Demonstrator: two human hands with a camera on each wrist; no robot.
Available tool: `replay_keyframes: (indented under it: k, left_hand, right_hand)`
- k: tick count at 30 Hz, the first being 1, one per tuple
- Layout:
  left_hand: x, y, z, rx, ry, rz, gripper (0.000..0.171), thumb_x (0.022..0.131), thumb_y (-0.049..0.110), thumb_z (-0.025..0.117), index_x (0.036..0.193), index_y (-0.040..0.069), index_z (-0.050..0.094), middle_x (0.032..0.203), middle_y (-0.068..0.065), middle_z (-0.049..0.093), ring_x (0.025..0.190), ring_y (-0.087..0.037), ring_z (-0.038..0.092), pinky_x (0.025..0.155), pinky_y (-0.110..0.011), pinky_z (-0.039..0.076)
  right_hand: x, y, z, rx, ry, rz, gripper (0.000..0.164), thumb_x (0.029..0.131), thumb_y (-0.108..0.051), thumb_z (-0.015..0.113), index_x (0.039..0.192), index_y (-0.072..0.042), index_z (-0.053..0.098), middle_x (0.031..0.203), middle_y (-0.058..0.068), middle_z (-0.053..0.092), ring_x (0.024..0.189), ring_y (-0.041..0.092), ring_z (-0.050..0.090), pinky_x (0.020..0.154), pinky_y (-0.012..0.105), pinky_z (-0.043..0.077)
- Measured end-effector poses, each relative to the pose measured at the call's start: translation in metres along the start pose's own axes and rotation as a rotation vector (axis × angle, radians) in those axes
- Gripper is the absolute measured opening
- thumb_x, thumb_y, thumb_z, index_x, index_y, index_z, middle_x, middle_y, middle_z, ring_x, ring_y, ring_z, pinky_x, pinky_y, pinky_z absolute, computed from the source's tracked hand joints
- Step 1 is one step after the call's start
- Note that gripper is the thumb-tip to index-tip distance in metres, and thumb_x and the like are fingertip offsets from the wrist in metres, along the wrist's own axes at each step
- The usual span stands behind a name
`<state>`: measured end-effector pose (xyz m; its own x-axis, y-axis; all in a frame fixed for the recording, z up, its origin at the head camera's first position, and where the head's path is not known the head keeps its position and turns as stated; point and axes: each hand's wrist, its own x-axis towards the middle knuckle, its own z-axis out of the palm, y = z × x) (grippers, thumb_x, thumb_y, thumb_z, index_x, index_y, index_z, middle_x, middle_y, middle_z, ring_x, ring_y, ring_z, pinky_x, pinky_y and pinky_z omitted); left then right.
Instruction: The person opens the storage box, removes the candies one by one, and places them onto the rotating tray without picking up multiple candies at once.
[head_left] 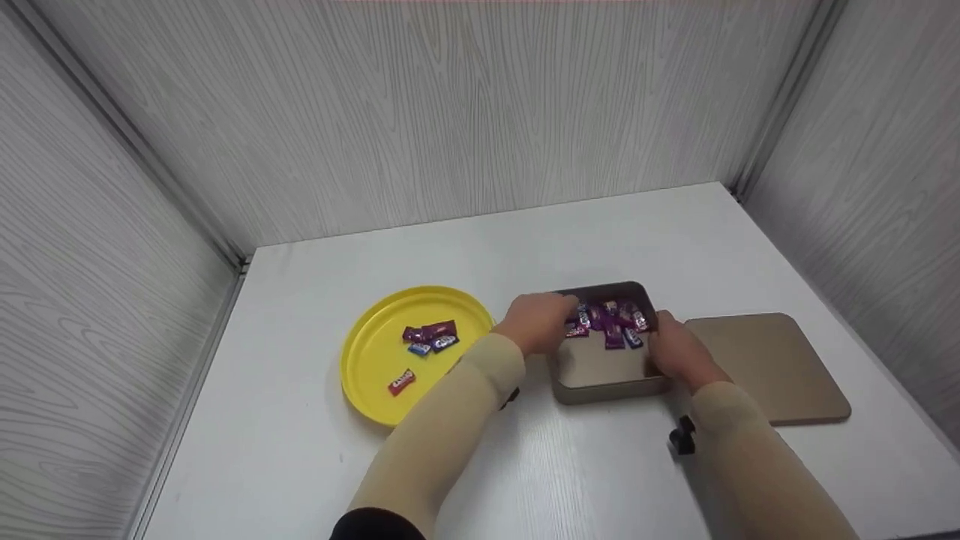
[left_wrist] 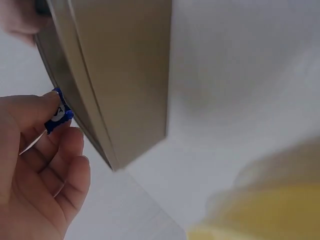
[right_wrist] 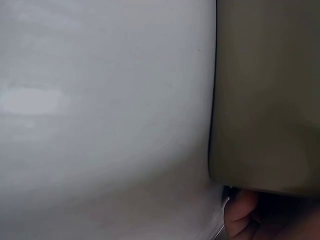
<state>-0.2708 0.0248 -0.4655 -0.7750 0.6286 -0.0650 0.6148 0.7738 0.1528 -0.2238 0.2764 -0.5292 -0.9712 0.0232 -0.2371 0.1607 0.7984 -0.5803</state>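
A bronze-coloured rectangular tin (head_left: 611,391) stands open with several wrapped candies (head_left: 613,330) in purple and blue inside. My left hand (head_left: 536,322) is over its left rim; in the left wrist view its thumb and fingers pinch a small blue-wrapped candy (left_wrist: 61,114) close to the rim. With my right hand (head_left: 679,349) I grip the tin's right wall; in the right wrist view only some of its fingers (right_wrist: 242,210) show, in shadow. A yellow round plate (head_left: 361,375) lies left of the tin and bears several wrapped candies, one red candy (head_left: 402,382) apart from the rest.
The tin's flat bronze lid (head_left: 772,367) lies on the white table (head_left: 300,465) to the right, beyond my right hand. Pale wood-grain panels (head_left: 465,112) enclose the table at the back and both sides. The left forearm passes in front of the plate's right edge.
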Motion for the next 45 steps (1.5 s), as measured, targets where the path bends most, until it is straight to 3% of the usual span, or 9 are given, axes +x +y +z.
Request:
replay_keyframes:
  k: [3,7,14,20,25,29,32,38,45]
  left_hand:
    - [-0.006,-0.017,-0.008,-0.033,0.000,-0.046,0.008,0.099,0.020,0.062,0.106,0.017,0.065,0.094,0.002,0.067,0.086,-0.016,0.062,0.081,-0.037,0.053]
    - [-0.016,-0.041,-0.014,-0.058,-0.014,-0.091,0.015,0.102,0.025,0.058,0.110,0.016,0.066,0.095,0.001,0.067,0.086,-0.017,0.061,0.082,-0.037,0.053]
    - [-0.039,-0.079,-0.013,-0.106,0.010,-0.133,0.015,0.103,0.024,0.057,0.106,0.013,0.066,0.093,0.000,0.066,0.083,-0.017,0.059,0.077,-0.035,0.052]
    - [-0.055,-0.100,-0.010,-0.107,-0.003,-0.191,0.015,0.102,0.021,0.056,0.097,0.011,0.066,0.088,-0.001,0.062,0.080,-0.018,0.055,0.075,-0.036,0.050]
    - [-0.062,-0.109,-0.003,-0.094,-0.040,-0.236,0.016,0.100,0.017,0.057,0.086,0.010,0.063,0.079,0.000,0.059,0.071,-0.017,0.051,0.068,-0.035,0.046]
    - [-0.063,-0.112,0.004,-0.083,-0.094,-0.261,0.026,0.094,0.009,0.055,0.069,0.012,0.048,0.064,0.003,0.038,0.060,-0.015,0.035,0.058,-0.032,0.032]
    - [-0.063,-0.113,0.007,-0.033,-0.129,-0.255,0.034,0.092,0.005,0.054,0.063,0.013,0.039,0.060,0.002,0.028,0.057,-0.015,0.028,0.055,-0.033,0.028]
    - [-0.063,-0.113,0.010,0.053,-0.144,-0.244,0.036,0.093,0.006,0.057,0.063,0.014,0.040,0.060,0.002,0.033,0.058,-0.016,0.036,0.057,-0.034,0.033]
    - [-0.062,-0.108,0.005,0.020,-0.105,-0.253,0.030,0.094,0.005,0.060,0.068,0.013,0.045,0.062,0.001,0.036,0.060,-0.016,0.036,0.058,-0.034,0.033]
  right_hand:
    - [0.000,0.002,0.000,-0.007,0.007,-0.001,0.048,0.103,-0.012,0.026,0.144,0.014,0.030,0.134,0.036,0.049,0.118,0.043,0.052,0.105,0.061,0.038]
    - [-0.001,0.004,-0.001,0.001,0.014,0.003,0.048,0.103,-0.012,0.027,0.144,0.014,0.030,0.133,0.036,0.049,0.114,0.041,0.053,0.102,0.061,0.040]
    - [0.000,0.006,-0.003,0.001,0.021,-0.002,0.048,0.102,-0.011,0.028,0.142,0.014,0.031,0.133,0.036,0.049,0.118,0.044,0.052,0.104,0.062,0.038]
    - [-0.001,0.007,-0.005,0.015,0.007,0.014,0.048,0.102,-0.012,0.027,0.143,0.013,0.030,0.133,0.035,0.049,0.118,0.043,0.051,0.105,0.062,0.038]
    - [-0.003,0.008,-0.006,0.028,0.010,0.026,0.048,0.102,-0.012,0.027,0.143,0.012,0.031,0.132,0.033,0.050,0.116,0.041,0.051,0.105,0.061,0.038]
    - [-0.003,0.009,-0.005,0.007,0.021,0.007,0.049,0.102,-0.012,0.027,0.144,0.013,0.031,0.135,0.035,0.048,0.125,0.046,0.049,0.107,0.062,0.035]
    - [-0.003,0.010,-0.004,-0.006,0.023,0.002,0.050,0.103,-0.012,0.026,0.145,0.015,0.030,0.139,0.037,0.045,0.130,0.050,0.045,0.109,0.062,0.033]
    - [-0.003,0.009,-0.004,0.010,0.016,0.022,0.050,0.103,-0.013,0.026,0.145,0.014,0.029,0.141,0.036,0.044,0.132,0.050,0.043,0.110,0.063,0.032]
    - [-0.003,0.010,-0.004,-0.007,0.029,0.016,0.049,0.103,-0.013,0.026,0.144,0.014,0.031,0.137,0.036,0.047,0.127,0.049,0.048,0.108,0.063,0.035]
